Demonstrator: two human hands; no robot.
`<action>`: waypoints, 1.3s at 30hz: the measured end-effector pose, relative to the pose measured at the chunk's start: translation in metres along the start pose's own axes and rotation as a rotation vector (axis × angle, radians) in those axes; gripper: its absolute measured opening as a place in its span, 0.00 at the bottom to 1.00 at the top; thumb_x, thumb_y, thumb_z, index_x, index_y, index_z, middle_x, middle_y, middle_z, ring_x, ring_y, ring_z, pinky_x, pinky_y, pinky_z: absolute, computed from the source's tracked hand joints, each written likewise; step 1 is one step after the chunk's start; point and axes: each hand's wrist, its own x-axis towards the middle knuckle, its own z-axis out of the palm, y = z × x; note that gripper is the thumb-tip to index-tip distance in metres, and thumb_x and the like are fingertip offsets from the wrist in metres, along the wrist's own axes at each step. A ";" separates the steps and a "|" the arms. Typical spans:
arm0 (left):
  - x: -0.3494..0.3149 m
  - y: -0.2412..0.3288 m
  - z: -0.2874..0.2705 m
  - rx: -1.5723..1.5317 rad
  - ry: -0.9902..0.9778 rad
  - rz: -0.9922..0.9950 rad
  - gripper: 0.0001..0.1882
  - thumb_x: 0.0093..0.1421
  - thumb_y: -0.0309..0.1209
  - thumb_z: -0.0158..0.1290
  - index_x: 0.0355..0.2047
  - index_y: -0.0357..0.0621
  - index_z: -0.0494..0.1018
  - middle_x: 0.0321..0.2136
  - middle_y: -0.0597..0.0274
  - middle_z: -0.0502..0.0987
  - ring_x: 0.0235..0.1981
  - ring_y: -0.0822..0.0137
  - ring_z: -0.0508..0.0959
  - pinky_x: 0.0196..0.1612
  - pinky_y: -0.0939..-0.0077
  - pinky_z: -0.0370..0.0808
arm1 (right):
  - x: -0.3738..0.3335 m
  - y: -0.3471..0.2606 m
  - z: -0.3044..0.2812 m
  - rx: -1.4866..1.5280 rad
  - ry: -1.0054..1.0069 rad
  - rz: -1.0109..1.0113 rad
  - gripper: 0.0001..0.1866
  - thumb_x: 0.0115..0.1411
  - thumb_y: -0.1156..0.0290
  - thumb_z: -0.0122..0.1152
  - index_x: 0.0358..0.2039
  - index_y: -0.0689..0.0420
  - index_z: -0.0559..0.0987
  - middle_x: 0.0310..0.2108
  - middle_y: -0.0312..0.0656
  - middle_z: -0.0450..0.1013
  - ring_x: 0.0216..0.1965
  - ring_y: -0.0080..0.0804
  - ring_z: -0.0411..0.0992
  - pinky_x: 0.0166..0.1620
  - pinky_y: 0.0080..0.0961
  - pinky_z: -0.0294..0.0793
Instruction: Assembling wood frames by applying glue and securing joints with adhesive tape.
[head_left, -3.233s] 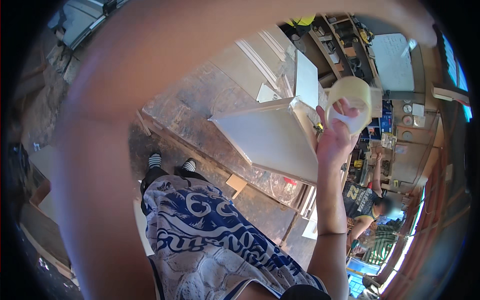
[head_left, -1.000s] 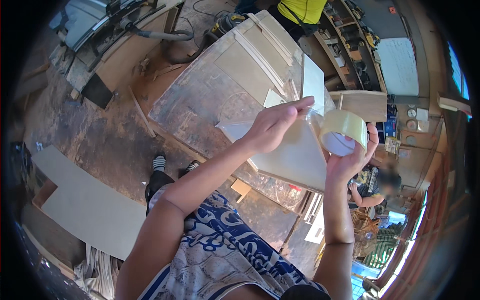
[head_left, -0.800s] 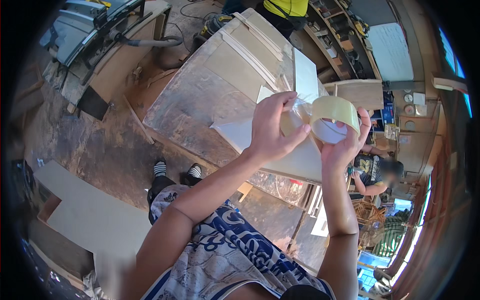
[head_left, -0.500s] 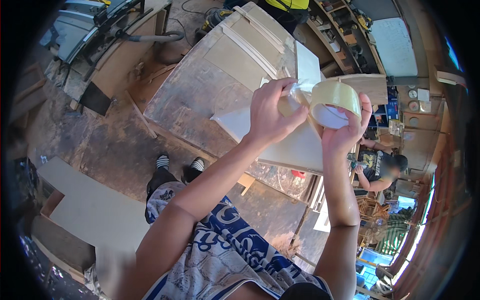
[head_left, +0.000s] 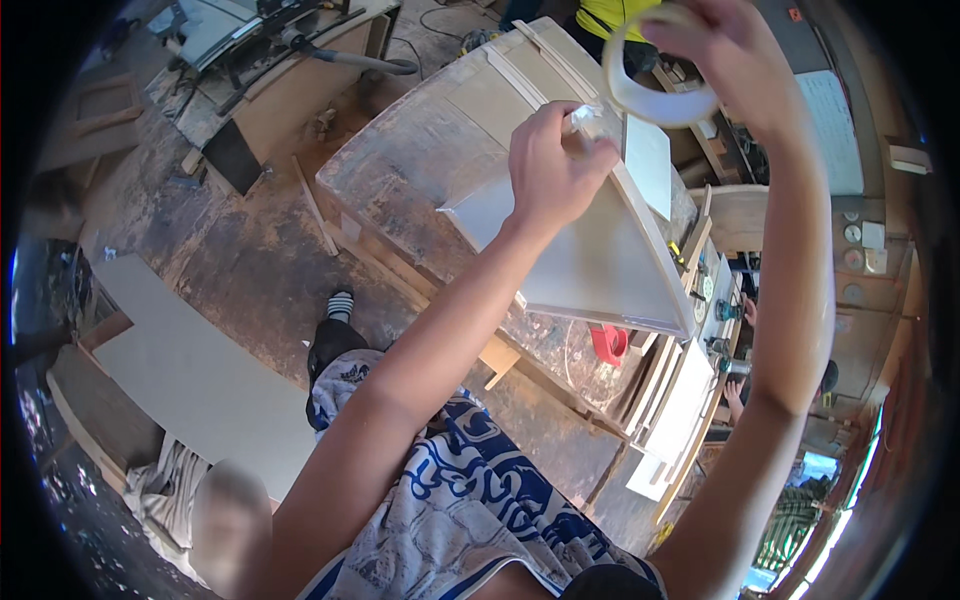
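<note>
My right hand (head_left: 735,65) is raised at the upper right, its fingers hooked through a wide roll of clear packing tape (head_left: 665,108). My left hand (head_left: 555,165) is closed in a pinch on a crumpled, shiny bit of clear tape (head_left: 586,122), apart from the roll. Whether a strip stretches between the two hands cannot be made out. Below them a pale flat panel (head_left: 570,265) with raised edges lies on the worn workbench (head_left: 400,150).
A red tape dispenser (head_left: 608,343) lies by the panel's near edge. Long strips (head_left: 535,85) rest on the bench's far part. A co-worker in a yellow top (head_left: 612,15) stands beyond; another person's hand (head_left: 735,390) shows at right. A large board (head_left: 200,370) lies at lower left.
My right hand has moved up and right with the tape roll, away from my left hand. The left hand keeps its pinch on the tape. The red dispenser has come more into view.
</note>
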 end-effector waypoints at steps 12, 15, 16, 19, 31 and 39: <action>-0.002 0.005 -0.001 -0.033 -0.054 -0.103 0.14 0.53 0.33 0.60 0.37 0.38 0.80 0.27 0.55 0.82 0.31 0.63 0.82 0.40 0.71 0.76 | 0.017 -0.028 -0.005 -0.273 -0.432 -0.049 0.19 0.54 0.76 0.62 0.48 0.59 0.84 0.40 0.40 0.82 0.43 0.27 0.79 0.50 0.23 0.75; -0.002 0.001 0.003 -0.093 0.005 -0.029 0.15 0.49 0.35 0.61 0.35 0.38 0.80 0.24 0.56 0.82 0.25 0.60 0.80 0.34 0.67 0.75 | 0.007 -0.031 -0.019 -0.263 -0.383 -0.058 0.18 0.54 0.75 0.62 0.47 0.59 0.85 0.39 0.40 0.82 0.43 0.27 0.79 0.50 0.23 0.76; -0.002 0.000 0.004 -0.090 0.010 -0.018 0.15 0.49 0.35 0.61 0.35 0.38 0.80 0.24 0.56 0.82 0.25 0.60 0.80 0.34 0.67 0.75 | 0.001 -0.031 -0.024 -0.260 -0.361 -0.058 0.18 0.54 0.75 0.62 0.47 0.59 0.85 0.39 0.40 0.82 0.43 0.27 0.79 0.50 0.23 0.76; -0.002 -0.003 0.004 -0.130 0.022 -0.011 0.16 0.49 0.35 0.62 0.37 0.38 0.80 0.27 0.57 0.83 0.26 0.64 0.81 0.36 0.69 0.76 | -0.021 -0.026 -0.048 -0.231 -0.247 -0.047 0.18 0.54 0.74 0.62 0.46 0.59 0.86 0.39 0.40 0.82 0.42 0.27 0.80 0.50 0.23 0.76; 0.001 0.000 -0.003 -0.030 -0.035 0.161 0.21 0.52 0.30 0.61 0.47 0.42 0.75 0.46 0.53 0.81 0.44 0.63 0.81 0.43 0.68 0.78 | -0.115 0.011 -0.016 -0.090 -0.216 0.045 0.15 0.49 0.78 0.62 0.37 0.59 0.88 0.47 0.46 0.82 0.50 0.44 0.78 0.55 0.34 0.75; 0.003 -0.006 -0.009 -0.046 -0.104 0.431 0.13 0.53 0.23 0.59 0.40 0.40 0.76 0.54 0.48 0.73 0.55 0.53 0.73 0.60 0.61 0.69 | -0.113 0.009 -0.014 -0.127 -0.374 0.161 0.16 0.47 0.79 0.62 0.39 0.63 0.86 0.46 0.48 0.83 0.49 0.38 0.80 0.55 0.30 0.76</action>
